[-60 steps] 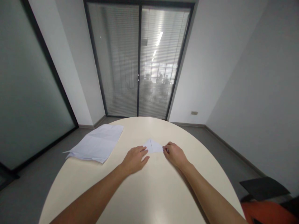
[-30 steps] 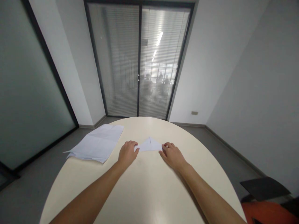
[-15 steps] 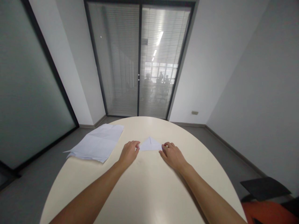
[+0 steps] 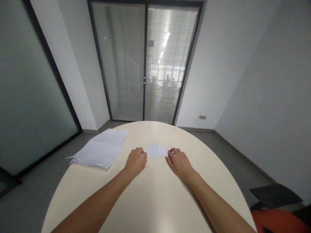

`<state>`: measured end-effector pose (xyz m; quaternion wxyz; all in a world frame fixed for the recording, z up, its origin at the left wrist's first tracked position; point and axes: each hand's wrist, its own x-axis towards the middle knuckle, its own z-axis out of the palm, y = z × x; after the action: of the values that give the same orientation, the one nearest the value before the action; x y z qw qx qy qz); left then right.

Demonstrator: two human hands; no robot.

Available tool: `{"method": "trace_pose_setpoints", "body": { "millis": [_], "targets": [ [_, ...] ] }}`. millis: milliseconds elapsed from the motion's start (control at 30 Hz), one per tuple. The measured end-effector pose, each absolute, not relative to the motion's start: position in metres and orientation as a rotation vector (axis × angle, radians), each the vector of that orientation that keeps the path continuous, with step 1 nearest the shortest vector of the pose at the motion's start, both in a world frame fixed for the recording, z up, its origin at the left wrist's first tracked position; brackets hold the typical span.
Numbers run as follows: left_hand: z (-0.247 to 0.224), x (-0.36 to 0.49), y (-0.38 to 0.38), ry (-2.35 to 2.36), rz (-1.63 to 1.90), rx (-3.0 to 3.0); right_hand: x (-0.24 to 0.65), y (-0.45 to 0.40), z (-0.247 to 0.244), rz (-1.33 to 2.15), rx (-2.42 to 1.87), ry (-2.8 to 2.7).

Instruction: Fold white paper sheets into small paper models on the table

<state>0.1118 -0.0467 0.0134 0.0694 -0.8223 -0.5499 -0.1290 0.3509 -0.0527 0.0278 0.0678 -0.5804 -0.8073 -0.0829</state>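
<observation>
A small white sheet of folded paper [image 4: 156, 151], triangular with its point facing away from me, lies on the pale round table [image 4: 155, 191]. A short crease or slit runs down from its tip. My left hand [image 4: 136, 161] is closed at the paper's left corner, its fingers curled and hiding that corner. At the right corner, my right hand [image 4: 179, 161] has its fingers bent around the paper's edge, thumb held lower and nearer to me. Both hands rest at table height.
A stack of white paper sheets [image 4: 102, 147] lies on the left of the table, one corner past the edge. An orange and black chair [image 4: 279, 220] stands at the lower right. Beyond the table is a glass door with blinds [image 4: 126, 64].
My left hand has rolled over, its fingers curling down onto the paper's left corner. My right hand and the stack of sheets stay nearly the same.
</observation>
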Motion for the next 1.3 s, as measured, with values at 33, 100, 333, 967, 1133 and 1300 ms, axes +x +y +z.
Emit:
{"method": "trace_pose_setpoints", "body": {
  "millis": [33, 100, 333, 967, 1133, 1300],
  "targets": [
    [0.015, 0.113, -0.049, -1.65, -0.39, -2.472, 0.351, -0.052, 0.028, -0.248, -1.742, -2.441],
    [0.018, 0.116, -0.054, -1.641, -0.41, -2.471, 0.35, -0.052, 0.027, -0.224, -1.728, -2.459],
    [0.018, 0.133, -0.068, -1.715, -0.375, -2.454, 0.339, -0.057, 0.016, -0.033, -1.663, -2.488],
    [0.019, 0.129, -0.062, -1.682, -0.312, -2.59, 0.337, -0.054, 0.009, 0.052, -1.715, -2.418],
    [0.015, 0.12, -0.051, -1.648, -0.306, -2.638, 0.345, -0.053, 0.021, 0.057, -1.713, -2.39],
    [0.008, 0.115, -0.043, -1.635, -0.344, -2.646, 0.345, -0.055, 0.026, -0.012, -1.736, -2.402]
  ]
}}
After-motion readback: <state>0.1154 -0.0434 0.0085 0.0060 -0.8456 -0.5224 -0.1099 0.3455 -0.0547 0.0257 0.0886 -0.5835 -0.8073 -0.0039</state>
